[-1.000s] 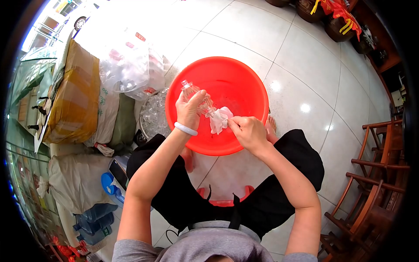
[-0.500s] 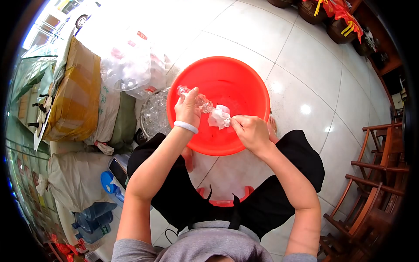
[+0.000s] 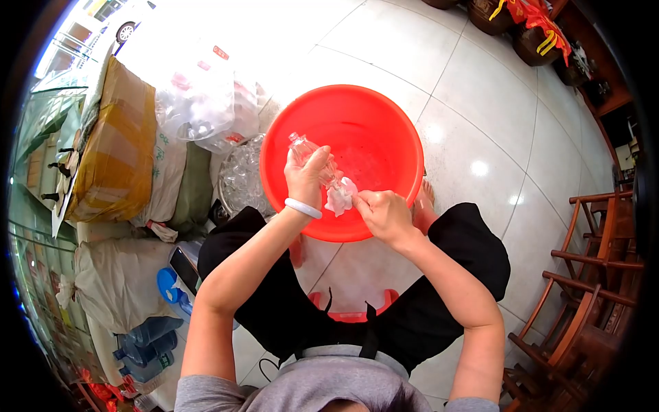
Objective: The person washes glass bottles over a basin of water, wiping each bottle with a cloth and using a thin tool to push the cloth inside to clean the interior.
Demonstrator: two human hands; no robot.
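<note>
Over a large red basin (image 3: 343,108), my left hand (image 3: 305,177) is wrapped round a small clear bottle (image 3: 299,144). The bottle lies tilted, its narrow end up and to the left and its other end toward my right hand. Pinched in the fingers of my right hand (image 3: 386,214) is a crumpled white cloth (image 3: 338,198), bunched against the lower end of the bottle. Whether part of the cloth is inside the bottle I cannot tell. A white band circles my left wrist.
Beside the basin on the left stands a metal bowl (image 3: 241,180) full of clear pieces. Behind it are clear plastic bags (image 3: 199,110). A taped cardboard box (image 3: 120,141), sacks (image 3: 123,278) and a phone (image 3: 184,268) lie further left. Wooden chairs (image 3: 597,268) stand at right.
My left hand has shifted right and slightly down with the bottle, which is now more steeply tilted. The cloth and my right hand have moved a little left and down.
</note>
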